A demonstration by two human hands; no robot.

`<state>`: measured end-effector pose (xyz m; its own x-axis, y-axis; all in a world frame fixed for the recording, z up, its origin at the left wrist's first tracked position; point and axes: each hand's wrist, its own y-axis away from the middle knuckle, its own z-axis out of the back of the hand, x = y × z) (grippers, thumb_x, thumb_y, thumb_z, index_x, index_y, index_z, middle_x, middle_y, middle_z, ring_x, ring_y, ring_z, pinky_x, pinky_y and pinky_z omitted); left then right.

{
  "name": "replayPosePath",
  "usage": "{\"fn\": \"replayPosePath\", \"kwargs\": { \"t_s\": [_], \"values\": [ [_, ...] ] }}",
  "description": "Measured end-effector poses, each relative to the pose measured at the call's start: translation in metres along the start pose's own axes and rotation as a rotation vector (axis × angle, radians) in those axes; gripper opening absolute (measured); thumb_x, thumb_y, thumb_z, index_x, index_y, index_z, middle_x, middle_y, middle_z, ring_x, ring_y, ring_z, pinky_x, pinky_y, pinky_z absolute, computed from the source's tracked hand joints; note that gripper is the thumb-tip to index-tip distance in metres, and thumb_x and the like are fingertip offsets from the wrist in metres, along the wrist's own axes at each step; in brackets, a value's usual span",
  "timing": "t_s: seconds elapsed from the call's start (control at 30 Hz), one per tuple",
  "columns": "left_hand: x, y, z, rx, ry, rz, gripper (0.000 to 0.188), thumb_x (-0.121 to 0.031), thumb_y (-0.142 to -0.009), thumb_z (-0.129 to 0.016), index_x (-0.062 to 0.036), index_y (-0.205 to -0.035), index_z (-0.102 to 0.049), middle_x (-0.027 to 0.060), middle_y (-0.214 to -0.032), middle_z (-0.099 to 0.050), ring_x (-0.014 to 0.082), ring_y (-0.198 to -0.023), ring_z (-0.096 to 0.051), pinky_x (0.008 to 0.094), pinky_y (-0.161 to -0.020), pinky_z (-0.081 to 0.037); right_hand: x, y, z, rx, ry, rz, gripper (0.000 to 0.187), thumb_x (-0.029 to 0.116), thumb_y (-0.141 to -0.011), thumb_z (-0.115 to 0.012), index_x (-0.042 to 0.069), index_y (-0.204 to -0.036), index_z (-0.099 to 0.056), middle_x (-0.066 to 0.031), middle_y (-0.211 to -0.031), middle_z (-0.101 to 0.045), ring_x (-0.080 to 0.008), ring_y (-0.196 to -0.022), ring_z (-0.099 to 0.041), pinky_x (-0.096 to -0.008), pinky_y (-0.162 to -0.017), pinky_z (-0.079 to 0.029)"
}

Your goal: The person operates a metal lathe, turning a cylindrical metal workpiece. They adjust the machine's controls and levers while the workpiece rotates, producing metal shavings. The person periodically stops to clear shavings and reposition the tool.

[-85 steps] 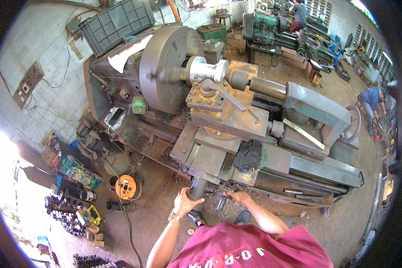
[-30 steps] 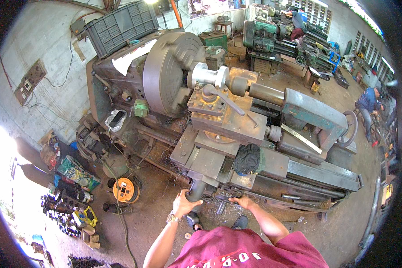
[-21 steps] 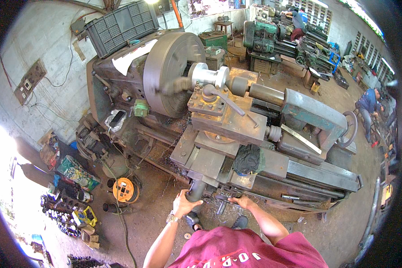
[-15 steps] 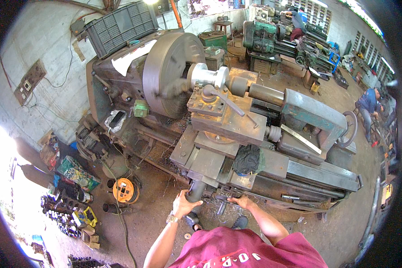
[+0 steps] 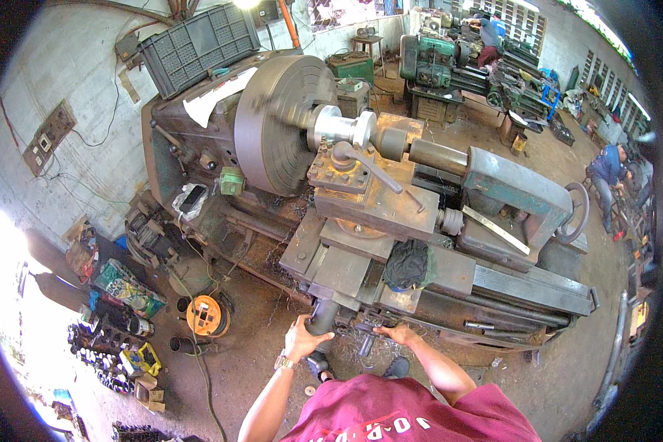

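A big metal lathe stands before me, its wide round chuck (image 5: 276, 125) blurred at the face. A shiny silver workpiece (image 5: 339, 128) sits between the chuck and the tailstock (image 5: 519, 180). Below the tool post (image 5: 344, 163), my left hand (image 5: 303, 339) grips a dark cylindrical handle (image 5: 322, 315) with its thumb across the near side. To the right, my right hand (image 5: 398, 334) has its fingers on the rim of a small handwheel (image 5: 368, 327). A short crank grip (image 5: 366, 345) sticks out of that wheel. Some of my right fingertips are hidden.
A black cloth bundle (image 5: 407, 264) rests on the carriage, and a flat metal bar (image 5: 496, 229) lies by the tailstock. An orange cable reel (image 5: 206, 315) stands on the floor at left. Metal shavings lie around my feet. A person (image 5: 608, 177) crouches far right; another works behind.
The chuck face shows a different blur pattern, so it has turned. My right hand has shifted very slightly left on the small handwheel. My left hand stays in place.
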<state>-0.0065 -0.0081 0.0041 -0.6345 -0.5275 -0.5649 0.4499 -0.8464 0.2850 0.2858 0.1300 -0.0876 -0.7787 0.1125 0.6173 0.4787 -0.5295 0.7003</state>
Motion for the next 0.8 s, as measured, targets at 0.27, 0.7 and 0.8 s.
{"fn": "replayPosePath", "kwargs": {
  "t_s": [0.27, 0.7, 0.8],
  "values": [
    [-0.003, 0.001, 0.003, 0.016, -0.005, 0.003, 0.094, -0.064, -0.060, -0.084, -0.0080, -0.128, -0.053, 0.0212, -0.121, -0.062, 0.0365, -0.115, -0.059, 0.0436, -0.098, -0.048, 0.019, 0.017, 0.005, -0.033, -0.029, 0.050, 0.101, 0.083, -0.072, -0.057, 0.004, -0.136, -0.056, -0.0212, -0.140, -0.053, -0.0338, -0.134, -0.048, -0.0385, -0.111, -0.038],
    [-0.003, 0.001, 0.004, 0.037, -0.004, 0.019, 0.098, -0.065, -0.059, -0.083, -0.0085, -0.131, -0.050, 0.0212, -0.124, -0.061, 0.0363, -0.117, -0.058, 0.0429, -0.100, -0.048, 0.005, -0.006, -0.004, -0.034, 0.056, -0.045, 0.103, 0.085, -0.073, -0.053, 0.006, -0.138, -0.054, -0.0199, -0.143, -0.052, -0.0336, -0.136, -0.046, -0.0378, -0.112, -0.036],
    [-0.001, 0.000, 0.003, 0.030, -0.001, 0.010, 0.098, -0.066, -0.059, -0.083, -0.0084, -0.132, -0.050, 0.0212, -0.125, -0.060, 0.0364, -0.117, -0.058, 0.0430, -0.100, -0.048, 0.005, -0.010, -0.004, -0.017, 0.083, -0.074, 0.102, 0.084, -0.073, -0.053, 0.006, -0.138, -0.054, -0.0205, -0.143, -0.051, -0.0339, -0.136, -0.046, -0.0379, -0.112, -0.036]
  ]
}}
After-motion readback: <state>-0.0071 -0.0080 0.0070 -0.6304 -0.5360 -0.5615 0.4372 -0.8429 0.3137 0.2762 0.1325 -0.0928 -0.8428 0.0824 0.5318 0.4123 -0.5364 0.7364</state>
